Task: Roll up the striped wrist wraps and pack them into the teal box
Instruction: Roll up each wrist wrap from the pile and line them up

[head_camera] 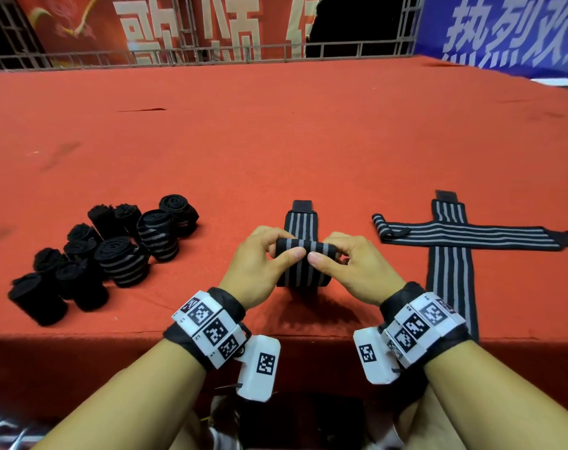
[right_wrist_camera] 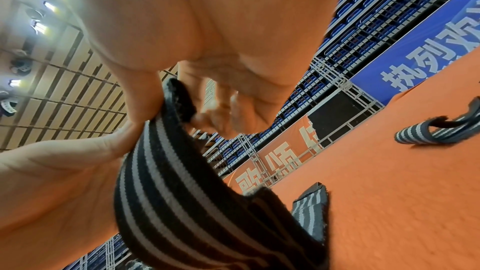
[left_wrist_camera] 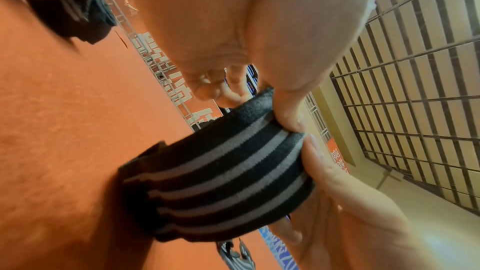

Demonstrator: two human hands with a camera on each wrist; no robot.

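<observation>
The left hand (head_camera: 260, 254) and right hand (head_camera: 354, 258) both pinch the half-rolled striped wrap (head_camera: 300, 246), and if a thumb slips, the roll may spring loose.

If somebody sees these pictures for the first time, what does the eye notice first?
First, both hands, the left hand and right hand, pinching a half-rolled striped wrap at centre. Then the cluster of rolled wraps on the left, and two flat wraps crossed on the right, all on red cloth.

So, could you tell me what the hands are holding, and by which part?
Both hands, left hand and right hand, pinch the rolled-up near end of one striped wrist wrap; its far end lies flat on the red table.
</observation>
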